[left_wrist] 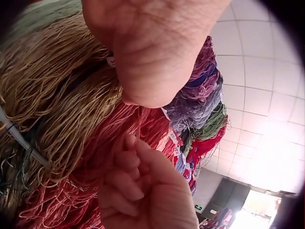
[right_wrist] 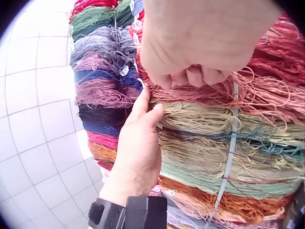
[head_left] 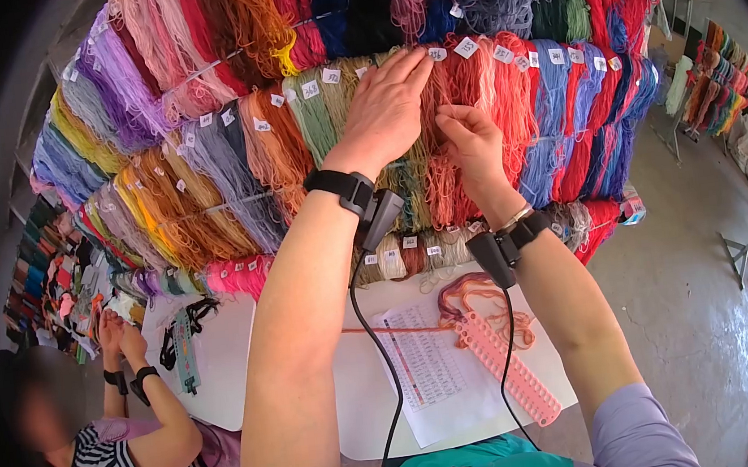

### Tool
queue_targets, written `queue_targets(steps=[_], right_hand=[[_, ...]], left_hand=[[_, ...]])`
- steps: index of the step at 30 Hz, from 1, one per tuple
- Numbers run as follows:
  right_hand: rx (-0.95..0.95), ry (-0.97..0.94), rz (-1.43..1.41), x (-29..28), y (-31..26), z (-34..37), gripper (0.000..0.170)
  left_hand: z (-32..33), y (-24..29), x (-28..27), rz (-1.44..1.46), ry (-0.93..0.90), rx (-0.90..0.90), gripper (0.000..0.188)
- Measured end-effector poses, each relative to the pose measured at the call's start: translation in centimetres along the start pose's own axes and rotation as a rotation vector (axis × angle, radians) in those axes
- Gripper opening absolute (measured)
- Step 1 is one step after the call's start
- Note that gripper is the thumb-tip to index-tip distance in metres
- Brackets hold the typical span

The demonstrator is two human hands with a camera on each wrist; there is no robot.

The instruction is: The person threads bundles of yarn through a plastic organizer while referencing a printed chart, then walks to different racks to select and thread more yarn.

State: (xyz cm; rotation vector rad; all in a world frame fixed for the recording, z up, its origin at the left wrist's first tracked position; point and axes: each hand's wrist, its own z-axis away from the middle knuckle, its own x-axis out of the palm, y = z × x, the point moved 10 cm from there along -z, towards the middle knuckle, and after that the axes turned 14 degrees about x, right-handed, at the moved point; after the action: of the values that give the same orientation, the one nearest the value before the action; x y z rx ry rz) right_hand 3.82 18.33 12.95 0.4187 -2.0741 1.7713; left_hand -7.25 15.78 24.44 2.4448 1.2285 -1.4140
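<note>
My left hand [head_left: 385, 111] lies with extended fingers across the top of hanging yarn skeins, its fingertips beside a small white number tag [head_left: 437, 54]. In the right wrist view, the index finger and thumb of the left hand [right_wrist: 138, 148] reach the upper end of the reddish bundle. Lower and to the right, my right hand [head_left: 476, 143] pinches a thin red thread [left_wrist: 139, 118] between thumb and index finger. That thread runs up toward the left hand in the left wrist view. Around it hang red skeins [head_left: 460, 83], with olive-beige skeins [right_wrist: 190, 138] next to them.
Rows of tagged colored skeins hang on racks; a pale strap [right_wrist: 231, 148] crosses them. Below, a white table [head_left: 365, 423] bears a printed chart [head_left: 423, 368], a pink holed board [head_left: 509, 369] and loose pinkish threads [head_left: 465, 289]. Another person [head_left: 143, 454] sits at left.
</note>
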Motion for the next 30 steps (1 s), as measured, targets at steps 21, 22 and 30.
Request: queue_targets(steps=[21, 22, 30], right_hand=[[-0.065, 0.189, -0.097, -0.4, -0.1, -1.4, 0.007], [-0.036, 0.150, -0.129, -0.2, -0.1, -1.4, 0.006], [0.099, -0.036, -0.251, 0.8, 0.1, -0.9, 0.003]], left_hand=[[0.0, 0.0, -0.2, -0.009, 0.031, 0.015, 0.057], [0.0, 0.0, -0.2, -0.009, 0.031, 0.013, 0.057], [0.0, -0.1, 0.1, -0.012, 0.015, -0.007, 0.058]])
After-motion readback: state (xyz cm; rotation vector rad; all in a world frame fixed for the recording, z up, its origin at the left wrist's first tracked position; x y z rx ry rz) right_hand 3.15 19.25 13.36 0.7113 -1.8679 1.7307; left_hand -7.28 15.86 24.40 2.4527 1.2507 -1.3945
